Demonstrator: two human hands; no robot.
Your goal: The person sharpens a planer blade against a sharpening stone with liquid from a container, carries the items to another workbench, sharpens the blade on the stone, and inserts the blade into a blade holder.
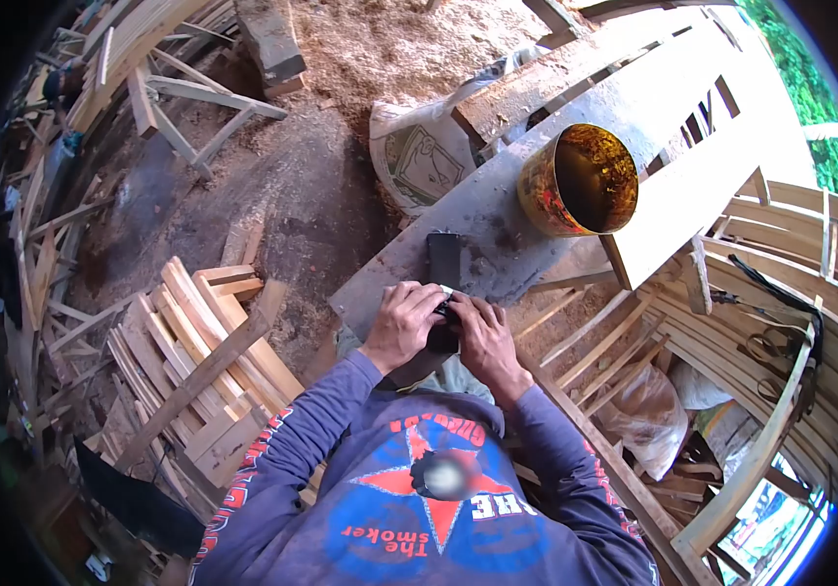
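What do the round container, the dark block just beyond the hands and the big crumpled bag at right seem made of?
Round container: probably metal, with a thin rim and glossy, amber-stained inside.
Dark block: perhaps stone or coated wood; smooth, matte, no visible grain, so unclear.
Crumpled bag: likely plastic film, translucent with shiny creases.

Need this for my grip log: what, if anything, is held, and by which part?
The left hand and right hand hold a small dark object; fingers partly cover it, so the gripped part is unclear.
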